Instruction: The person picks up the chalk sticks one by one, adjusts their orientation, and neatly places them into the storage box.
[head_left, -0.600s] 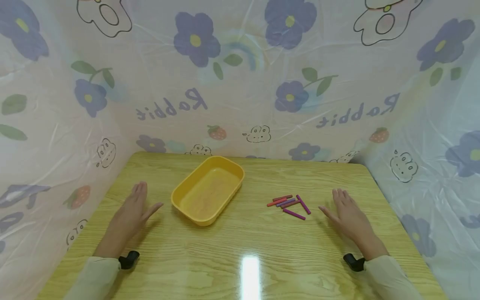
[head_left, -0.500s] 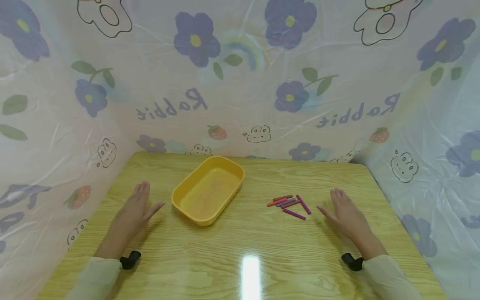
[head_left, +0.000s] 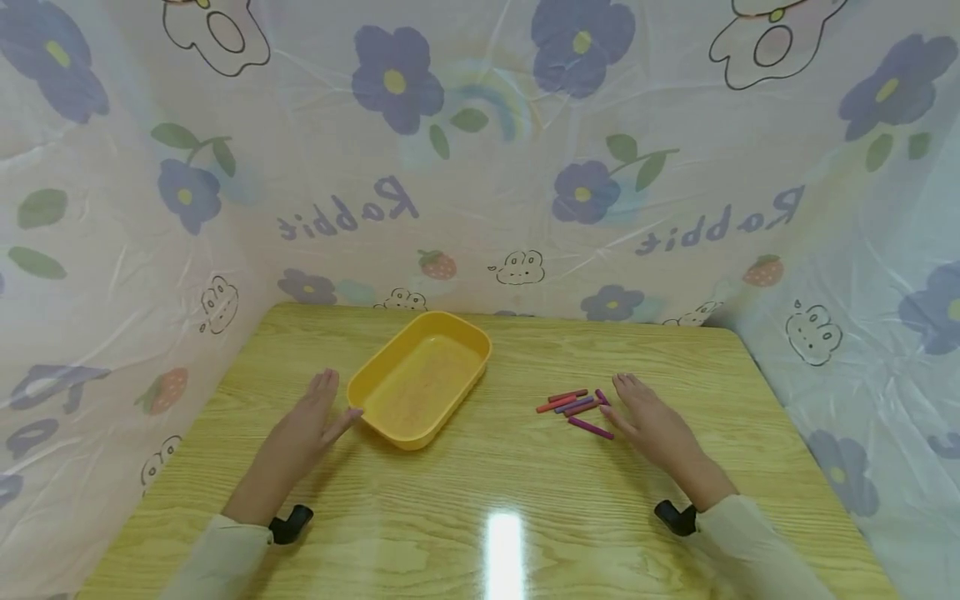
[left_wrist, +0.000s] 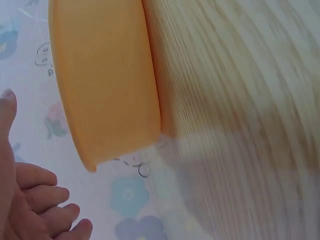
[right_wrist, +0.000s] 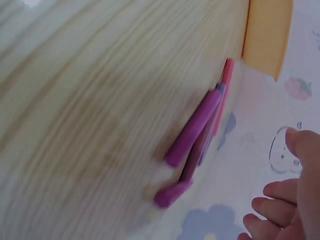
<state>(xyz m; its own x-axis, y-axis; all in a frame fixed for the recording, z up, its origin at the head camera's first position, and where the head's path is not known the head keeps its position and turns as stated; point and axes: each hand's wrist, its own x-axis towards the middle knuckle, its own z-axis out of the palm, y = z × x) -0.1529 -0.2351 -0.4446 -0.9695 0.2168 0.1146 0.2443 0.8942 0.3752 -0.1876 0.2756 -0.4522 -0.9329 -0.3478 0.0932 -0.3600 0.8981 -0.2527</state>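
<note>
A yellow rectangular plastic tray (head_left: 420, 387) sits slanted on the table, left of the middle. My left hand (head_left: 296, 437) hovers just left of it, fingers extended and holding nothing. Its thumb overlaps the tray's corner in the head view; the left wrist view shows a gap between the hand and the tray wall (left_wrist: 107, 80). Several short crayon-like sticks (head_left: 579, 406) in red, brown and purple lie in a loose pile to the right. Beside them is my right hand (head_left: 660, 429), also holding nothing. Its thumb partly hides one purple stick (right_wrist: 172, 194) from the head camera.
The wood-grain table (head_left: 420, 517) reaches back to a patterned cloth (head_left: 480, 192), which also hangs along the left and right sides. A bright light reflection (head_left: 504, 554) shows near the front. Each wrist carries a black device (head_left: 291, 525).
Both hands have moved inward: the left one rightward to the tray, the right one leftward to the sticks. The tray and the sticks stay in place on the table.
</note>
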